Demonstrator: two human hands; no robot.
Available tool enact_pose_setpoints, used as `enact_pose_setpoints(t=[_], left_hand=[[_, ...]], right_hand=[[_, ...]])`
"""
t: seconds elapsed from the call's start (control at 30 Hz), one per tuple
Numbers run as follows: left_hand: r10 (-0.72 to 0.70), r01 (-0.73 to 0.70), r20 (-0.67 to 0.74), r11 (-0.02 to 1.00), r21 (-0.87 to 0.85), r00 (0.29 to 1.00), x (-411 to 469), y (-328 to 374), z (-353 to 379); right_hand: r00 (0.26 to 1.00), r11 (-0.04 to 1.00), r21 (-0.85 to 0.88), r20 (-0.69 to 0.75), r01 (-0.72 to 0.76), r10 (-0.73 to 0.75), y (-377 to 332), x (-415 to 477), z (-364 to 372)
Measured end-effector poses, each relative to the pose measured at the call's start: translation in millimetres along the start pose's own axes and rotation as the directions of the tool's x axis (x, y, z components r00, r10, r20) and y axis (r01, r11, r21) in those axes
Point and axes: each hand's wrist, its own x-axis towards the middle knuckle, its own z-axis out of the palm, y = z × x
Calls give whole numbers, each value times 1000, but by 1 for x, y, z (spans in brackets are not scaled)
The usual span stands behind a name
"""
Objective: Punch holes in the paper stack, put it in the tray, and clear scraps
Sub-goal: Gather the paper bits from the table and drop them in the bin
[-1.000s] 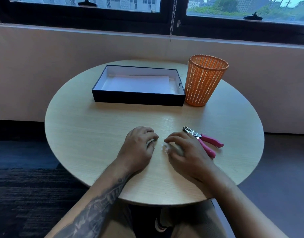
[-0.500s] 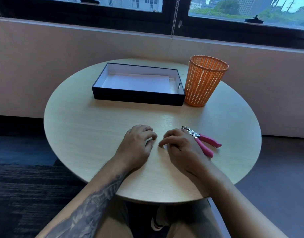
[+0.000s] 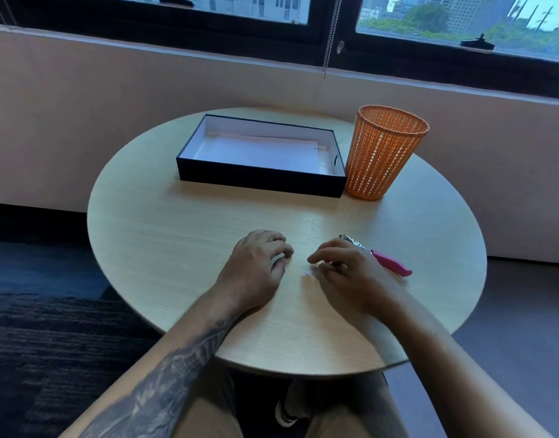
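The white paper stack lies inside the black tray at the back of the round table. A tiny pale paper scrap sits on the wood between my hands. My left hand rests on the table just left of it with its fingers curled under; whether they pinch anything is hidden. My right hand hovers just right of the scrap, fingers loosely bent, fingertips near the tabletop. The pink-handled hole punch lies on the table behind my right hand, partly covered by it.
An orange mesh basket stands upright to the right of the tray, touching its corner. The round wooden table drops off close behind my wrists. A wall and window ledge run behind the table.
My right hand's fingertips have pulled back to the right, uncovering the small scrap between the hands. The left hand has barely moved.
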Motion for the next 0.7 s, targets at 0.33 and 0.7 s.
enact_pose_setpoints(t=[0.33, 0.7], left_hand=[[1, -1, -5, 1000, -3, 1000, -1, 1, -1], [-1, 1, -1, 1000, -11, 1000, -1, 1, -1]], right_hand=[[942, 888, -382, 304, 254, -139, -24, 24, -17], [916, 733, -548, 233, 402, -328, -18, 20, 1]])
